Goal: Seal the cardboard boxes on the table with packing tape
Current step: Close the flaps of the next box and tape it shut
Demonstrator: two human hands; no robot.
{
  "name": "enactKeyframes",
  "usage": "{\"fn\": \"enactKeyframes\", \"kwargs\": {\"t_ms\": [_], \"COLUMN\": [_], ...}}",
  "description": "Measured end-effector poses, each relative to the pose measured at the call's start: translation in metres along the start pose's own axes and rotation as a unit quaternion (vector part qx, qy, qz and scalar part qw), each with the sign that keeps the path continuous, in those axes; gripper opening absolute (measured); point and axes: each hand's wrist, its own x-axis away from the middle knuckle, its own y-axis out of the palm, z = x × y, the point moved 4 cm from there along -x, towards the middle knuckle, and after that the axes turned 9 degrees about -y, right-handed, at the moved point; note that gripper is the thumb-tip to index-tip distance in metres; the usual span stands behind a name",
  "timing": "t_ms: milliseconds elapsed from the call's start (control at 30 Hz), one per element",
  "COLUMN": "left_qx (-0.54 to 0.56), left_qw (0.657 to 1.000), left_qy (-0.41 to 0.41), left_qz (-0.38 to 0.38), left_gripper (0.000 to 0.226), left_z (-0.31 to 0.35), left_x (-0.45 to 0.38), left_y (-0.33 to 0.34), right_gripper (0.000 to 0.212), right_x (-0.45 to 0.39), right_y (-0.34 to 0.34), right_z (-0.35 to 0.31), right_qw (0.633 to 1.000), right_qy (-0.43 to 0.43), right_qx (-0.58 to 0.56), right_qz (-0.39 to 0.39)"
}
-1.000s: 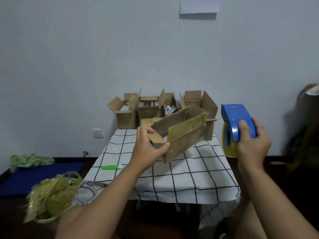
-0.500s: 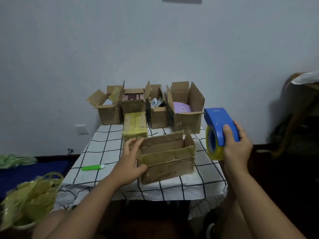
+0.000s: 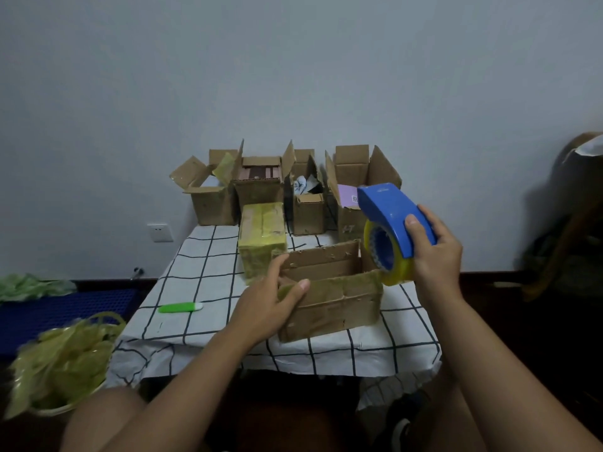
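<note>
Box (image 3: 329, 295) in left hand (image 3: 267, 305), dispenser (image 3: 391, 216) in right hand (image 3: 437, 252) (taped box (image 3: 262, 236) behind)

wall (image 3: 293, 76): plain grey-white; socket (image 3: 159, 232) low left; floor (image 3: 538, 337): dark; chair (image 3: 574, 216) at right

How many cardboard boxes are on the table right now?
6. Four open boxes along the back edge: far-left, second, third, rightmost. A taped box sits before them. The near open box is held by the left hand. Smaller ones could be hidden.
</note>
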Motion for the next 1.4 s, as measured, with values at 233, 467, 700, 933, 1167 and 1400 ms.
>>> {"fn": "enactKeyframes", "kwargs": {"t_ms": [233,467,700,933,1167,1400], "left_qx": [0.004,-0.022,-0.164,-0.297,-0.219,-0.26], "left_qw": [1.0,0.999,0.986,0.95,0.971,0.963], "left_qy": [0.023,0.041,0.014,0.078,0.025,0.043], "left_qz": [0.003,-0.004,0.0,0.052,-0.094,-0.057], "left_gripper": [0.033,0.051,0.106,0.052,0.095,0.083], "left_z": [0.003,0.006,0.01,0.013,-0.011,-0.013], "left_x": [-0.01,-0.015,-0.027,-0.03,-0.013,-0.008], "left_y": [-0.009,-0.005,-0.006,0.004,0.024,0.017], "right_gripper": [0.04,0.023,0.026,0.031,0.021,0.027], "right_x": [-0.007,0.001,-0.002,-0.013,-0.006,0.003], "right_y": [-0.001,0.009,-0.001,-0.014,0.008,0.035], "right_z": [0.007,0.009,0.002,-0.011,-0.008,-0.001], "right_qw": [0.999,0.991,0.996,0.998,0.988,0.974], "right_qy": [0.03,0.034,0.006,-0.01,0.039,0.061], "right_qx": [-0.012,-0.025,-0.035,-0.044,-0.063,-0.052], "right_qz": [-0.032,-0.129,-0.077,-0.038,-0.135,-0.211]}}
